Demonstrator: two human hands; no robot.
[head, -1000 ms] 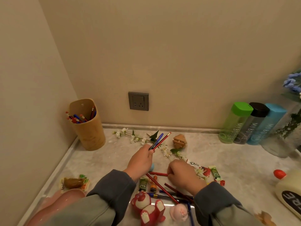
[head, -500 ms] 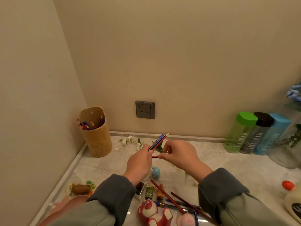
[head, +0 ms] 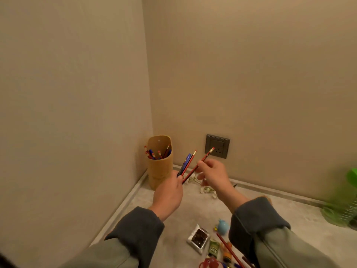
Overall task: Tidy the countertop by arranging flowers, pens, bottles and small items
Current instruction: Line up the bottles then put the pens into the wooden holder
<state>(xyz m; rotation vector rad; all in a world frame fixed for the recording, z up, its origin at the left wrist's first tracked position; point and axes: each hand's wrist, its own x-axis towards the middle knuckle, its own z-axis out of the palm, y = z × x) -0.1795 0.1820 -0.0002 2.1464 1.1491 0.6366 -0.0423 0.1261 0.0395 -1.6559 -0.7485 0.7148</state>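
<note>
My left hand (head: 169, 192) grips a blue pen (head: 184, 164) and a red pencil (head: 190, 161), both raised and pointing up to the right. Close beside it, my right hand (head: 213, 175) pinches another red pencil (head: 201, 163), whose lower end reaches the left hand's fingers. A tan pen holder (head: 159, 171) with several red and blue pens stands in the wall corner, just left of the hands. White flower sprigs (head: 207, 189) lie on the countertop (head: 183, 215) under my right hand.
A grey wall socket (head: 217, 146) is behind the hands. A silver packet (head: 199, 238), a small blue figure (head: 222, 227), a green sachet (head: 213, 248), a loose red pencil (head: 229, 250) and a red toy (head: 210, 263) lie near the front. A green bottle (head: 345, 206) stands at the right edge.
Both hands have risen toward the pen holder. My right hand picked a red pencil off the countertop and brought it up beside the left hand's bundle. The view swung left.
</note>
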